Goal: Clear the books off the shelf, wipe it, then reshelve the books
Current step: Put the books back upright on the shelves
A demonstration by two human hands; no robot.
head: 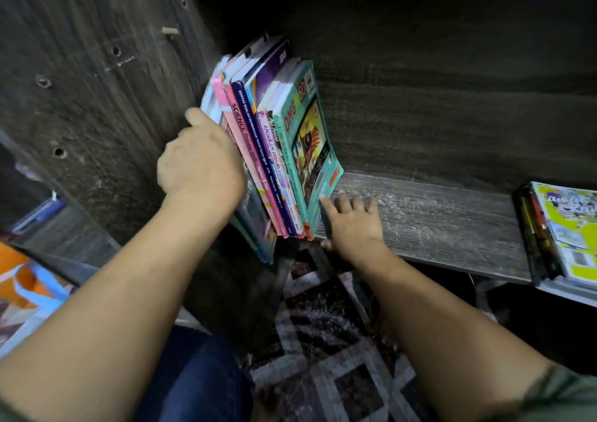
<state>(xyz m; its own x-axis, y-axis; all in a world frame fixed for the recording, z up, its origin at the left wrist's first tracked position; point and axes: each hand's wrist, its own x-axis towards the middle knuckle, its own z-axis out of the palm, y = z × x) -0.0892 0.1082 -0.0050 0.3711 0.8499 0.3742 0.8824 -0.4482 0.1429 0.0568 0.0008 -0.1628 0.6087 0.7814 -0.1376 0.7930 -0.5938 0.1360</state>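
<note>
A row of several thin upright books (pixel 274 150) stands at the left end of the dark wooden shelf (pixel 436 221), leaning left toward the side panel. The outermost one on the right has a teal cover. My left hand (pixel 202 160) grips the left side of the row, fingers curled round the books and hidden behind them. My right hand (pixel 350 221) lies on the shelf board at the foot of the teal book, fingers spread and touching its lower edge.
A flat stack of books (pixel 562 237) with a yellow-green cover on top lies at the shelf's right end, overhanging the front edge. The cabinet's side panel (pixel 97 98) rises at left. A patterned rug (pixel 323 341) covers the floor below. An orange and blue item (pixel 26 286) sits at far left.
</note>
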